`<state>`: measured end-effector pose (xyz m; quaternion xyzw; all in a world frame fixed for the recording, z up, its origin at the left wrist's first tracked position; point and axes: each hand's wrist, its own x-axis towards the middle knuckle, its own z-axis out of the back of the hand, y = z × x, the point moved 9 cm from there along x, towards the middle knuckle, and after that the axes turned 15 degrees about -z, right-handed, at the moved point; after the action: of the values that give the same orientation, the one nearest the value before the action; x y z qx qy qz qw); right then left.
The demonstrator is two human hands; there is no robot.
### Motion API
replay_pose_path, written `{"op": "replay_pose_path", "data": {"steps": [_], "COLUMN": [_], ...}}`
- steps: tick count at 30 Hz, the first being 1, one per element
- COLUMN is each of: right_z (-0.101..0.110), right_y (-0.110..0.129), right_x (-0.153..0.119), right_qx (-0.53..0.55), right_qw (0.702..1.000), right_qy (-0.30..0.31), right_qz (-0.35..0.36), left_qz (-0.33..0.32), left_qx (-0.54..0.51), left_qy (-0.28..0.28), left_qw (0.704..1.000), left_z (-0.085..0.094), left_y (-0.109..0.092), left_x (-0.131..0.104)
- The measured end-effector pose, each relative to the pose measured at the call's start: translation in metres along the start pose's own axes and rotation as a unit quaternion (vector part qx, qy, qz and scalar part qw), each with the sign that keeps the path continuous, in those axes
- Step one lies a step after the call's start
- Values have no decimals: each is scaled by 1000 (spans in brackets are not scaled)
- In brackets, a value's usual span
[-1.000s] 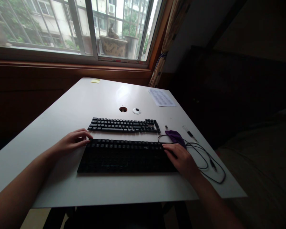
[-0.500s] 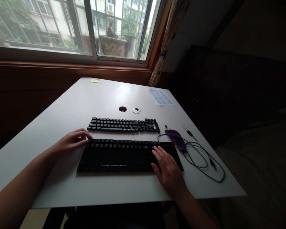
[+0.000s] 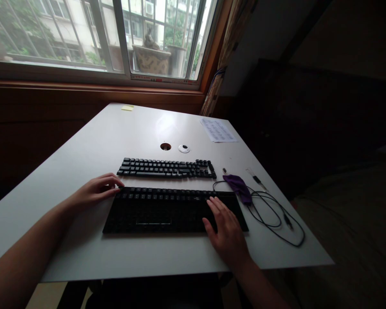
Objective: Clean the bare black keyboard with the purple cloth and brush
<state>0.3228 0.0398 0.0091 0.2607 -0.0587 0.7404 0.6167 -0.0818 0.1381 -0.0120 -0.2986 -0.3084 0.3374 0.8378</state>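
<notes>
- Your left fingers sit close together at the far left corner of the black keyboard; you touch or nearly touch it there, and whether they pinch anything cannot be told.
- Your right hand is open, thumb apart from the loosely spread fingers, over the keyboard's right part; nothing shows in its grasp, and whether the fingertips press or hover is unclear.
- The keyboard's long axis runs sideways, from just beside your left fingertips to past your right hand. Your right hand is the nearer to its middle; your left keeps to the corner.
- Between your two hands, keycaps stand along the keyboard's far rows, while the dark part on your side shows a thin bright outline left of your right thumb.
- Just beyond the keyboard's far edge, a block of loose keycaps lies parallel to it, from ahead of your left fingertips to ahead of your right ones. A narrow strip of white table separates the two.
- Toward you from the keyboard's near edge, a wider strip of tabletop shows, ending at the table edge by your right wrist.
- To the right of your right fingers, a purple cloth lies near the keyboard's far right corner, with a looped cable beyond it to the right.
</notes>
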Motion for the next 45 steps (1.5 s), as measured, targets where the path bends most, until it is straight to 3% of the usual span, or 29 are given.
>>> {"op": "replay_pose_path", "data": {"steps": [7, 45], "right_z": [3, 10], "right_y": [6, -16], "right_x": [2, 4], "right_qx": [-19, 23], "right_qw": [1000, 996], "right_qy": [-17, -45], "right_qz": [11, -69], "left_qz": [-1, 0], "left_qx": [1, 4], "left_qy": [-5, 0], "left_qw": [1000, 1000], "left_z": [0, 0], "left_y": [-2, -1], "left_x": [1, 0]}}
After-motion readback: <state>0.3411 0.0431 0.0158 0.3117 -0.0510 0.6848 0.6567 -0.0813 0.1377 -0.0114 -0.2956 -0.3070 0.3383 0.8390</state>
